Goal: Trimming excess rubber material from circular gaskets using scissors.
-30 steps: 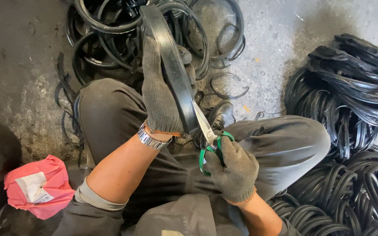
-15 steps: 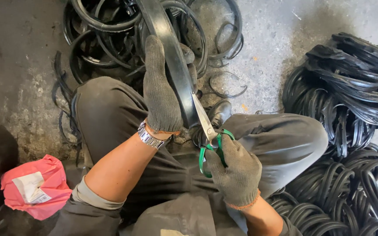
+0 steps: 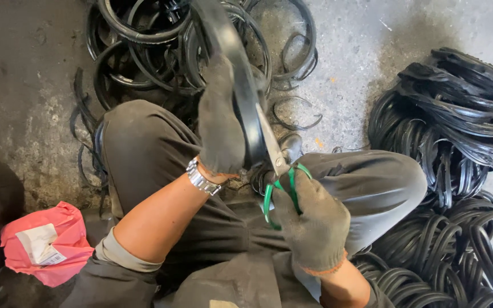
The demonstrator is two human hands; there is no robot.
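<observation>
The gloved left hand (image 3: 219, 122) is wrapped around a black rubber ring (image 3: 236, 85) held above the knees. The gloved right hand (image 3: 313, 219) is closed through green-handled scissors (image 3: 278, 171), blades against the ring's edge. Ring piles (image 3: 457, 114) crowd the floor (image 3: 349, 51) on the right; bare concrete lies between the heaps.

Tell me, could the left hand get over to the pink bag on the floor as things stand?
Probably not at once. The left hand is gripping the black rubber ring that the scissors in the right hand are cutting. The pink bag lies unobstructed beside the left elbow.
</observation>
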